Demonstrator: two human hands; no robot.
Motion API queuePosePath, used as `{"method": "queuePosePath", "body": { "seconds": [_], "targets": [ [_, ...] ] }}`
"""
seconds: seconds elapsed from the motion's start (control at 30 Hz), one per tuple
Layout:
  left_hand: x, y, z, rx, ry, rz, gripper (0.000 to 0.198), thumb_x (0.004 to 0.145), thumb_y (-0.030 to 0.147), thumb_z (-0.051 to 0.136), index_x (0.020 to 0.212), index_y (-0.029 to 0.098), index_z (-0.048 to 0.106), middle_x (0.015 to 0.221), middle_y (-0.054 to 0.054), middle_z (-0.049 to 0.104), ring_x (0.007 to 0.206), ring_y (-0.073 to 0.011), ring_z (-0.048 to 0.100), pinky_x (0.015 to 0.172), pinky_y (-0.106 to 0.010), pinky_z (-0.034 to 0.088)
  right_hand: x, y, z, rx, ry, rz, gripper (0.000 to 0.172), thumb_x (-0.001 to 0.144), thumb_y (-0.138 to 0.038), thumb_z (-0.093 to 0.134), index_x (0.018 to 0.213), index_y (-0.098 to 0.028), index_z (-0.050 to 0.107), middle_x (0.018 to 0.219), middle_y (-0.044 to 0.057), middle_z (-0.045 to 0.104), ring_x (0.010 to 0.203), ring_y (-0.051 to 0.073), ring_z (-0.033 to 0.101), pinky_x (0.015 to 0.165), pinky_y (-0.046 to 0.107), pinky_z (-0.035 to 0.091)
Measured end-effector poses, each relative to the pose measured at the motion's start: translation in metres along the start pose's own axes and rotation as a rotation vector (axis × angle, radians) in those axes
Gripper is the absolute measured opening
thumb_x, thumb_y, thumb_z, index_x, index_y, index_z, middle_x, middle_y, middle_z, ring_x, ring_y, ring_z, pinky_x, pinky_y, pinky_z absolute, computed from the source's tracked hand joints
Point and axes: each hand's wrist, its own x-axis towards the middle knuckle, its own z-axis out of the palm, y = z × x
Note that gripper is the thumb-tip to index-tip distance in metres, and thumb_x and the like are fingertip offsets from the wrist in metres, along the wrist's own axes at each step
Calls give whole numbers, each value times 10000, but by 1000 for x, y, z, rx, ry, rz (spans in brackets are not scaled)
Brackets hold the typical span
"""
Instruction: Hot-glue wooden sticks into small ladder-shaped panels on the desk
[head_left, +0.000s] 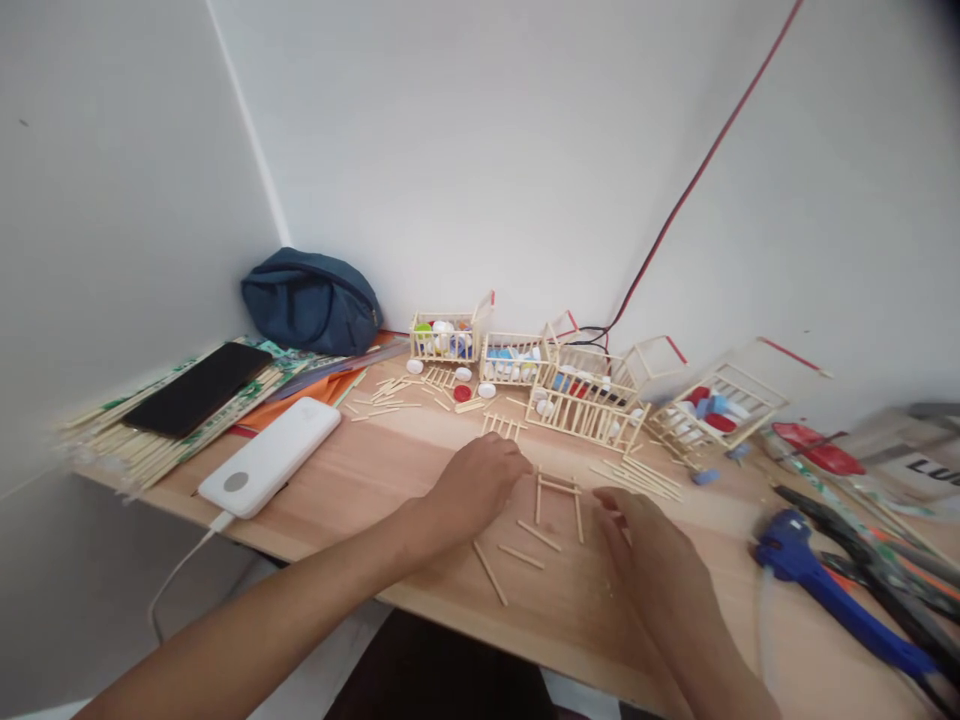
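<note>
My left hand [476,485] rests knuckles-up on the wooden table [360,480], its fingers curled down beside a small frame of glued sticks [559,492]; whether it grips anything is hidden. On the other side of that frame lies my right hand [649,555], fingers together and pointing at the frame, fingertips close to it. Loose thin sticks [489,572] are scattered between and in front of both hands.
Several little stick-built cages [589,408] holding coloured bottle caps line the back by the wall. A white power bank [270,456], black phone [196,388] on a stick bundle and a blue pouch [311,300] sit left. Blue-handled pliers [832,595] lie right.
</note>
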Motion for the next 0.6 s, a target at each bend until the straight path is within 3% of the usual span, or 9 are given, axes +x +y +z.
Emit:
{"method": "queuePosePath", "body": {
  "seconds": [0.1,0.2,0.6],
  "targets": [
    [0,4,6,126,-18,140,183,913,124,484,1017,159,630,1019,-69,636,982,-194,541,869,-324,431,-2,-10,1,16,40,-106,299,928,-256,404,1138,-234,616,1111,97,635,983,248,616,791,396,484],
    [0,10,11,200,-50,189,196,931,162,478,1097,162,581,1065,-64,607,997,-197,518,870,-327,426,-4,-17,2,-7,64,-152,339,903,-191,443,1195,-235,610,1159,112,582,1001,248,584,828,411,476],
    [7,14,21,351,-118,221,149,911,167,505,1035,140,584,996,-71,587,927,-227,495,748,-351,408,-9,-21,3,-66,65,-168,305,892,-157,453,1118,-257,632,1159,107,602,1015,271,551,816,430,459]
  ]
}}
